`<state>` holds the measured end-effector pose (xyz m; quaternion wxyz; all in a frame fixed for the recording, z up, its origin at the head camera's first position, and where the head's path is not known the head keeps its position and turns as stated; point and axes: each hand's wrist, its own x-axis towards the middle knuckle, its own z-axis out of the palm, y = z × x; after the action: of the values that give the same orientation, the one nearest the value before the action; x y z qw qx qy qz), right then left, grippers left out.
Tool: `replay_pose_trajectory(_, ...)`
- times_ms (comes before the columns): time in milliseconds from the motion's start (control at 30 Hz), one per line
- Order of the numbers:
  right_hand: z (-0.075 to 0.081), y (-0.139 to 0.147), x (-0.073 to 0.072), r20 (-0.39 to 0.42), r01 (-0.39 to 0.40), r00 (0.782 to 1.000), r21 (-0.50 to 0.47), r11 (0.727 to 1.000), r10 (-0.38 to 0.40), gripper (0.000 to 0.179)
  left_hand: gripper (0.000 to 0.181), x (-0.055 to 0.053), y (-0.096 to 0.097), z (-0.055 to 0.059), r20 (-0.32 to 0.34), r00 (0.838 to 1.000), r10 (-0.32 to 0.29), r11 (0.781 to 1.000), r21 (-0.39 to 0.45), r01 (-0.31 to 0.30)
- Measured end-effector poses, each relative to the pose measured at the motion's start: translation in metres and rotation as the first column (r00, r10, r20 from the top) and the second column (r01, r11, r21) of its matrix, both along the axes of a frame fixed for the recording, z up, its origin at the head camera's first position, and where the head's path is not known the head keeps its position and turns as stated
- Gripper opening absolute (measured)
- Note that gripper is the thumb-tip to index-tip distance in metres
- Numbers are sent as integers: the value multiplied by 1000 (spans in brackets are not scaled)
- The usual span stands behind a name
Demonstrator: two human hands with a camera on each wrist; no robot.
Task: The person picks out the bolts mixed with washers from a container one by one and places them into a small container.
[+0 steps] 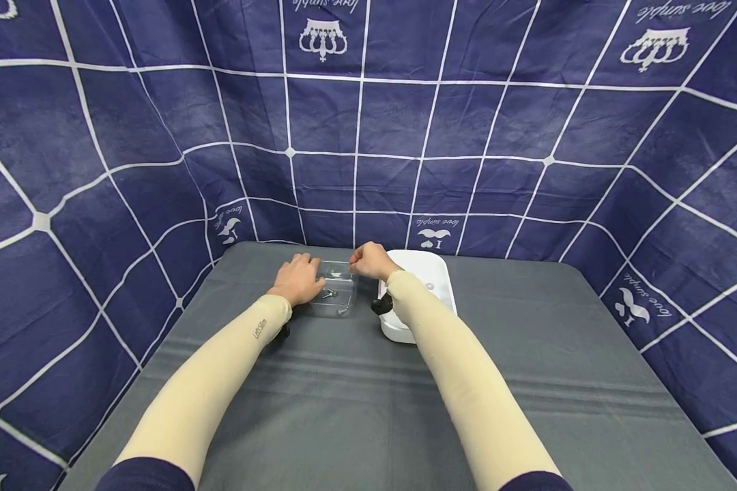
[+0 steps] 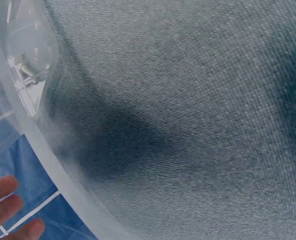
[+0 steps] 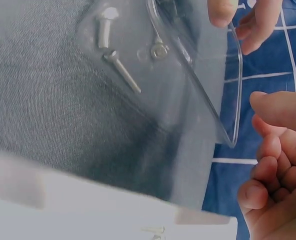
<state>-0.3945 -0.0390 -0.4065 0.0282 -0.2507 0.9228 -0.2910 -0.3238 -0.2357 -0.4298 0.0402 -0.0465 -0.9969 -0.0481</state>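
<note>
A clear plastic box (image 1: 347, 315) with several metal bolts (image 3: 123, 72) in it sits at the back left of the table. My left hand (image 1: 298, 279) lies over its left side, thumb by the box and fingers spread; whether the thumb touches the rim I cannot tell. Beside the box's right edge my right hand (image 1: 371, 260) hovers, fingers curled in and thumb near the index finger. Nothing shows between those fingertips (image 3: 260, 100). Under my right wrist stands a white tray (image 1: 399, 332), with small metal pieces (image 3: 158, 232) inside it.
The grey table (image 1: 331, 409) carries both containers near its back edge. A blue curtain with white lines (image 1: 393, 123) hangs behind and along both sides. My right forearm passes over the white tray. Small black devices (image 1: 381, 304) are strapped under the wrists.
</note>
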Motion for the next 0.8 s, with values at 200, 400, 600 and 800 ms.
replay_pose_trajectory(200, 3, 8, 1, -6, 0, 1000, -3, 1000, 0, 13, 58, 0, 6, 1, -18, 1000, 2, 1000, 2, -2)
replay_pose_trajectory(400, 6, 19, 1, -24, 5, 1000, -13, 1000, -5, 15, 57, -2, 15, 2, -60, 998, -31, 999, 10, 31)
replay_pose_trajectory(600, 7, 32, -2, -5, 15, 1000, -26, 1000, -15, 15, 58, -4, 25, 5, -68, 996, -64, 998, 9, 64)
replay_pose_trajectory(800, 8, 46, -5, -5, 22, 1000, -34, 999, -22, 16, 57, -8, 36, 6, -78, 993, -92, 995, 34, 95)
